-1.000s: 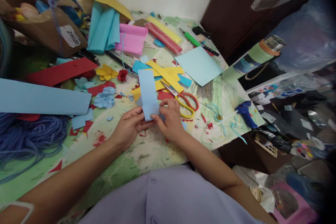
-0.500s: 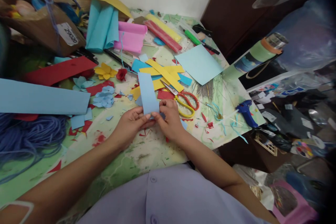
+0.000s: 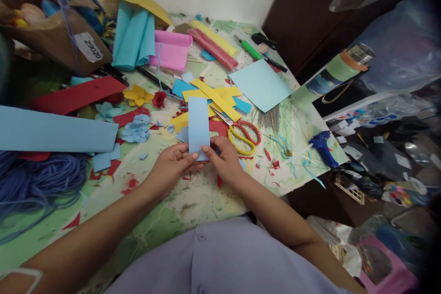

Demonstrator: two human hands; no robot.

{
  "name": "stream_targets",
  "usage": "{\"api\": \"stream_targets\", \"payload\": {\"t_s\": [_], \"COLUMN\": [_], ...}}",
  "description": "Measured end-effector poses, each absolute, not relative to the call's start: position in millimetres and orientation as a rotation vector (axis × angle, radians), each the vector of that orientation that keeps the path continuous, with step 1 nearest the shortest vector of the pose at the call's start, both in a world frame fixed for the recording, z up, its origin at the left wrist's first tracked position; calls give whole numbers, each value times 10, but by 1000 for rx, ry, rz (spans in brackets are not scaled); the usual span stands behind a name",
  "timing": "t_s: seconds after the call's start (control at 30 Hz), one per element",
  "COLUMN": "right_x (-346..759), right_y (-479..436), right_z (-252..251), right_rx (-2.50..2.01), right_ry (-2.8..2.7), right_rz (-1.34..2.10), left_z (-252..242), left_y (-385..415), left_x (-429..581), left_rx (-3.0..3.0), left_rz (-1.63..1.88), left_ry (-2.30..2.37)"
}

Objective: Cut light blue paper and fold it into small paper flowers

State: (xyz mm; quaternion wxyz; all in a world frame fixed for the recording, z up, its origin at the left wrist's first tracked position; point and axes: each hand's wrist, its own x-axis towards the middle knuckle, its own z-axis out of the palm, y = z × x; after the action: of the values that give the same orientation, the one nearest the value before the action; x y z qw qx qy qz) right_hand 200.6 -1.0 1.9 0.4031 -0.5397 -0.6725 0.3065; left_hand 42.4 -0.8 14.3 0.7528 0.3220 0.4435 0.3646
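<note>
The left hand [image 3: 170,164] and right hand [image 3: 223,160] are gripping the lower end of a blue paper strip [image 3: 198,124] between thumbs and fingers, and neither hand is lying open. The strip is standing upright from that pinch, its free end reaching away from the person and above the table [image 3: 193,202]. Just beyond it, yellow strips [image 3: 217,98] are lying in a loose pile, while scissors [image 3: 241,135] with orange and yellow handles are resting just beside the right hand, their blades pointing toward the strip. Red scraps are littering the table around them. Further right, a blue glue gun [image 3: 322,149] is lying near the table's edge. The biggest risk is coming from the crowding: a careless move of the right hand could catch the scissors, nicking the strip or the skin, or shoving them into the pile. A pinch that is uneven or too hard could crease or tear the thin paper, and a loose grip could let the strip slip and drop among similar blue scraps. A wide sweep of the arm could also knock the glue gun over the edge
</note>
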Motion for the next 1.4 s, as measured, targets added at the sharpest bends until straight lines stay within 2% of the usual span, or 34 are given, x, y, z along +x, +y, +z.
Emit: {"api": "stream_targets", "payload": {"t_s": [0.73, 0.97, 1.2, 1.4], "right_x": [1997, 2043, 2019, 1999], "right_y": [-28, -11, -17, -26], "right_z": [92, 84, 7, 29], "right_rx": [-1373, -1332, -1131, -1113], "right_ry": [-1446, -1495, -1319, -1317], "right_rz": [923, 1030, 1416, 1350], "left_z": [207, 261, 217, 191], "left_y": [-59, -73, -82, -97], "left_x": [442, 461, 461, 458], "left_rx": [1155, 1134, 999, 984], "left_rz": [488, 609, 715, 731], "left_ry": [1161, 1234, 1191, 1185]}}
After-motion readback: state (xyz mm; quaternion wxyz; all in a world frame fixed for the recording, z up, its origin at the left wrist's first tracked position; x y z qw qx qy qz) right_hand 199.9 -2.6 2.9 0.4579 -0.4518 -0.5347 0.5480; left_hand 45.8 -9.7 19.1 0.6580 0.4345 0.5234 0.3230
